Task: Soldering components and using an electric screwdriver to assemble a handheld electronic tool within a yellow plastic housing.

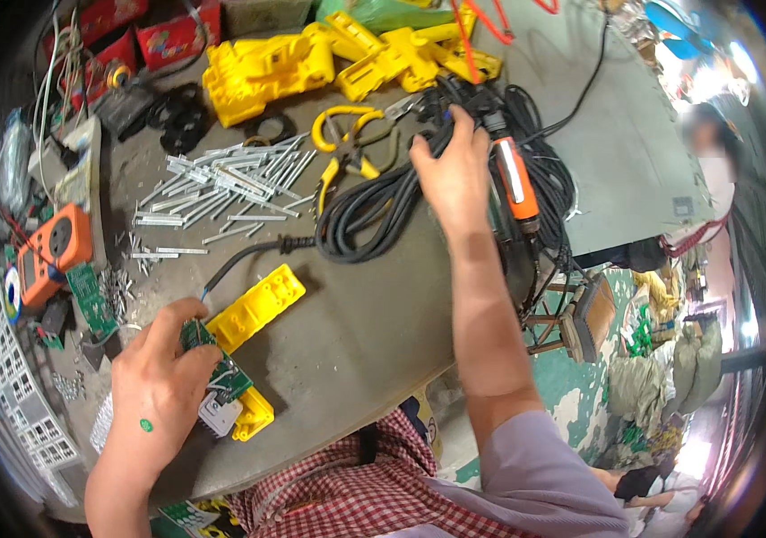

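My left hand is closed around a green circuit board at the table's near left. A silver-grey square part sits by the board's lower end. Partly beneath the board lies a long yellow plastic casing, its middle hidden by board and fingers. From near the fingertips a black cable runs to a looped black cord. My right hand reaches forward, thumb and fingers around the upper end of that cord's loops. An orange-and-black electric screwdriver lies just right of it.
Yellow-handled pliers and a pile of metal rods lie left of the cord. Yellow casings line the back. An orange multimeter stands far left. A wooden stool is beyond the table's right edge, with another person farther off.
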Motion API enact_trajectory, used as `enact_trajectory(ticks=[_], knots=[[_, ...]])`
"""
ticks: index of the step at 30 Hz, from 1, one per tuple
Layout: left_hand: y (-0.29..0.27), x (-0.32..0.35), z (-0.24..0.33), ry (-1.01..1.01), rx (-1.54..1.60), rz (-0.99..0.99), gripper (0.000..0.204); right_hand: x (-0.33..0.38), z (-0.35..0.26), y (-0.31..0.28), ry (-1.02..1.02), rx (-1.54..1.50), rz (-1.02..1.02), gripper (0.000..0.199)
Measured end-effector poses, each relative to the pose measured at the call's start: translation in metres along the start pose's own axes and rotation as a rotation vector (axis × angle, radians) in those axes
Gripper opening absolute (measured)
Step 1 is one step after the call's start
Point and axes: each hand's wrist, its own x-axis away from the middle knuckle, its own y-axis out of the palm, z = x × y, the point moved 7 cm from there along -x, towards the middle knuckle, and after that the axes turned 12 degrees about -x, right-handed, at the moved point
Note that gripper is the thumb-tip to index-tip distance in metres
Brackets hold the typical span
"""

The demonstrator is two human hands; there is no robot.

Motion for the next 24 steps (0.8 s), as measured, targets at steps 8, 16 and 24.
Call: enact_trajectory(ticks=[8,16,24], knots=[[0.004,0.003,0.001,-0.009,0.020,-0.004,0.017,-0.003,-0.005,-0.017,-0.044,-0.247,-0.254,0.067],[0.005,0.008,-0.010,0.064,0.053,0.008,0.025,-0.008,0.112,-0.082,-0.236,0.127,-0.175,0.038],[-0.066,0.072,-0.082,-0.291,0.285,0.311,0.016,-0.012,0.130,-0.082,-0.314,0.436,0.016,0.044]])
